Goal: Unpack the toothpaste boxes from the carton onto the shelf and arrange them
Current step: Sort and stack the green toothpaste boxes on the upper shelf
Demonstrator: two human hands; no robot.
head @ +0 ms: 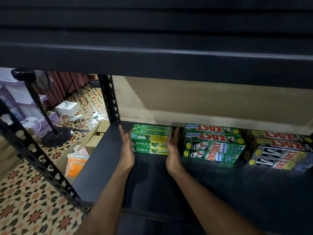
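Note:
A small stack of green and yellow Darlie toothpaste boxes (150, 140) lies on the dark shelf (220, 184), near its back left. My left hand (126, 146) presses flat against the stack's left end, fingers straight. My right hand (172, 146) presses flat against its right end. To the right sits a stack of green Zact Whitening boxes (214, 145), and further right a stack of silver and black Zact boxes (279, 150). An open brown carton (94, 139) stands on the floor left of the shelf.
A black upper shelf beam (152, 60) hangs low overhead. A perforated black upright (110, 100) stands at the shelf's back left corner, another (33, 158) at the front left. On the patterned tile floor are a fan stand (55, 134), an orange packet (76, 165) and cables.

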